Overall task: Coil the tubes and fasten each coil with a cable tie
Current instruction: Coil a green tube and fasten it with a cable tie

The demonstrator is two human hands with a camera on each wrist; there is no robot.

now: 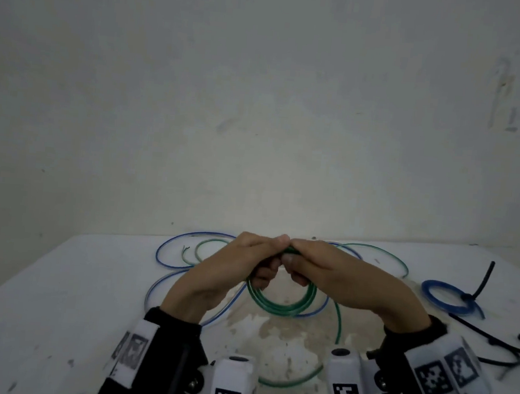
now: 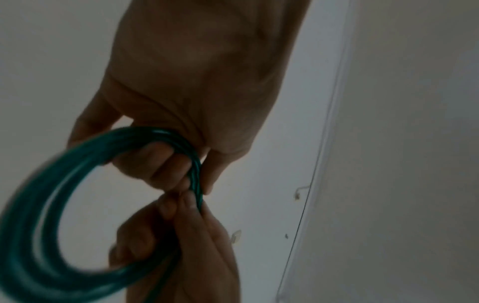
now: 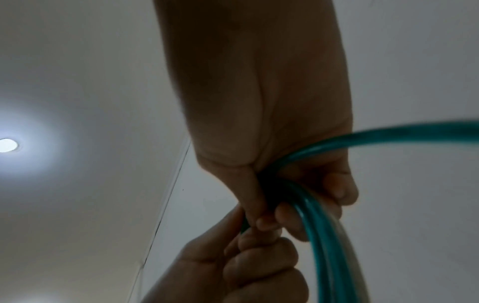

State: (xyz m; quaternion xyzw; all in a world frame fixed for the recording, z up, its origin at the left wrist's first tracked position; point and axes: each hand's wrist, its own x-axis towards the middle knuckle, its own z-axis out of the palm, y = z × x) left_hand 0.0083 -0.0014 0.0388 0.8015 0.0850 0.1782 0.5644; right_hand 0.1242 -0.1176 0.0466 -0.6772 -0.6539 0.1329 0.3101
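Green tube [image 1: 280,305]: glossy, smooth, translucent plastic. Tied blue coil [image 1: 445,297]: same glossy plastic; black tie [image 1: 480,286] matt, probably plastic. Counter [image 1: 54,304]: matt white, scuffed, stained. Wall [image 1: 260,102]: matt, marked.

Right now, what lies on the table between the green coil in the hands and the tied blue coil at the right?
In the head view, between the green coil and the tied blue coil, only the right hand crosses; the table there looks bare.

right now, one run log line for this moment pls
step: coiling green tube | left hand: grips coil top | right hand: grips coil top | blue coil: tied, on table
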